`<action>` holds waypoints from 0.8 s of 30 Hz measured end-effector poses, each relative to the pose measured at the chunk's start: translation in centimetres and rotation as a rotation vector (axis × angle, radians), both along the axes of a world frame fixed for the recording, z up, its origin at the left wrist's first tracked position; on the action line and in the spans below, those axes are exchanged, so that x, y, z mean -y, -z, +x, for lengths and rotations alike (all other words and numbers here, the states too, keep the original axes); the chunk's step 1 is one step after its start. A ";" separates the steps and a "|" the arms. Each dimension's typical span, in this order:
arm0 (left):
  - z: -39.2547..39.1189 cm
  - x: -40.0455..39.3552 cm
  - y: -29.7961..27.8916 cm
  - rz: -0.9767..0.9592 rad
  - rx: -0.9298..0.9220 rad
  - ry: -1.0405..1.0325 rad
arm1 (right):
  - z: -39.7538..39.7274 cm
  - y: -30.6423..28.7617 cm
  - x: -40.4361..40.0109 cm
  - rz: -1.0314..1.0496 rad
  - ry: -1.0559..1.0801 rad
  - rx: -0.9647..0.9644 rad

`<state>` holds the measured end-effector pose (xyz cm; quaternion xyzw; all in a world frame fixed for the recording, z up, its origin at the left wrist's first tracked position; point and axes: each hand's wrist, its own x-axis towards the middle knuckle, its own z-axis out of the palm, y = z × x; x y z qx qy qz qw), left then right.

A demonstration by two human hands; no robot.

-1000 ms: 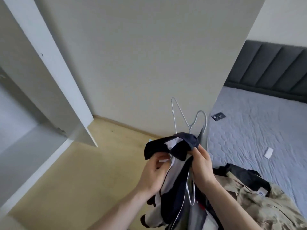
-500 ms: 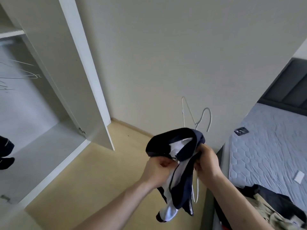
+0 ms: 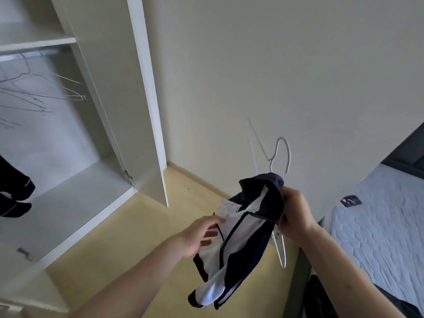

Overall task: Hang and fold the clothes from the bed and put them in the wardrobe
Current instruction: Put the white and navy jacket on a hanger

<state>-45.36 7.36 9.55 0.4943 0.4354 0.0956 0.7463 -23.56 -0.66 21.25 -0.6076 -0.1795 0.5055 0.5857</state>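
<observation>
Gripping jacket (image 3: 241, 244) and hanger (image 3: 281, 157) (wire): right hand (image 3: 294, 216) | left hand (image 3: 200, 235): fingers loose, touching jacket front

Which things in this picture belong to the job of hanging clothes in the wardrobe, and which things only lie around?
Belonging to the job:
navy and white jacket, held by the right hand, touched by the left hand
wire hanger inside the jacket
wardrobe with empty hangers

Just lying about:
small dark item on the mattress
</observation>
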 end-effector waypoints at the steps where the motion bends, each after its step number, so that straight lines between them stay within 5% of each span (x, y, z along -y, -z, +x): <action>1: 0.2 -0.5 -0.2 -0.086 -0.005 -0.061 | -0.3 0.1 -0.1 -0.008 -0.029 0.014; 6: 2.2 -1.7 -0.4 -0.192 -0.118 -0.298 | 0.0 -0.5 0.5 0.009 -0.194 0.120; 12: 0.6 -4.4 -0.5 0.074 -0.121 -0.463 | 3.6 -0.8 2.2 0.043 -0.253 0.470; 24: -4.6 -7.6 -8.8 0.379 -0.017 -0.381 | 6.3 2.0 5.0 -0.108 -0.247 0.919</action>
